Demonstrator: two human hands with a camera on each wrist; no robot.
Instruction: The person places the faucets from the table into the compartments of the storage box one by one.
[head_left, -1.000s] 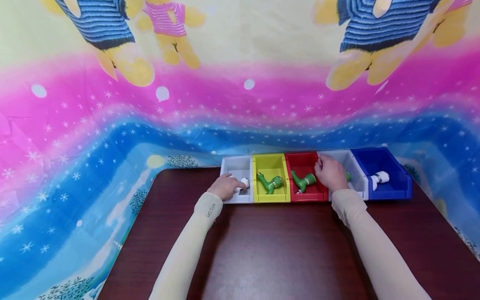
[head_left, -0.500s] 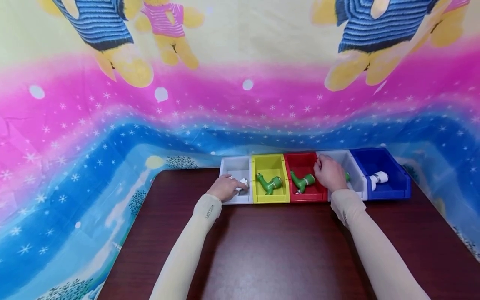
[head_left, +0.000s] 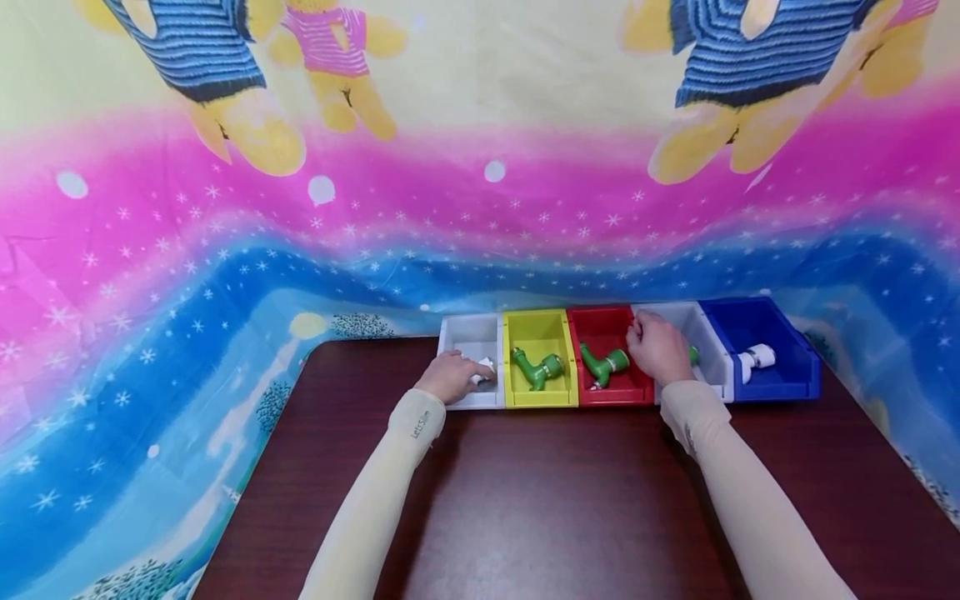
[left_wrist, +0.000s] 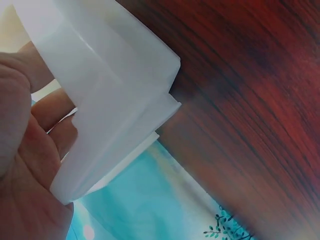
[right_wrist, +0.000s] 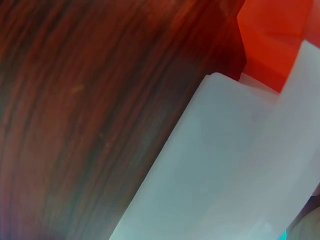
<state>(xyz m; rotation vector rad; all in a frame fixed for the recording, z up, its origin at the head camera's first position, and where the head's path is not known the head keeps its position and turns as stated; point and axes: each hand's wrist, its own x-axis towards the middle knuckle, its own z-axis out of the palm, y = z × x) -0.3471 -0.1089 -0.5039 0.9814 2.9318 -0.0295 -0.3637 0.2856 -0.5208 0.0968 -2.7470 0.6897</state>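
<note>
In the head view my left hand (head_left: pixel 448 377) reaches over the front of the leftmost white bin (head_left: pixel 474 331). Its index finger stretches onto a small white tap (head_left: pixel 487 364), partly covered by the hand. The left wrist view shows several fingers (left_wrist: pixel 52 107) behind the bin's translucent wall. My right hand (head_left: pixel 662 346) is over the second white bin (head_left: pixel 686 315), fingers curled near the divider with the red bin (head_left: pixel 603 319). Whether they pinch anything is hidden. A bit of green (head_left: pixel 695 355) shows beside that hand inside the bin.
A green tap (head_left: pixel 538 369) lies in the yellow bin (head_left: pixel 540 321), another green tap (head_left: pixel 606 363) in the red one. The blue bin (head_left: pixel 750 317) at the right holds a white tap (head_left: pixel 757 357). The joined bins stand at the back of the dark wooden table (head_left: pixel 555 500), before a printed cloth.
Both hands stay nearly in place. The left index finger shifts only slightly on the white tap, and the head view drifts a little.
</note>
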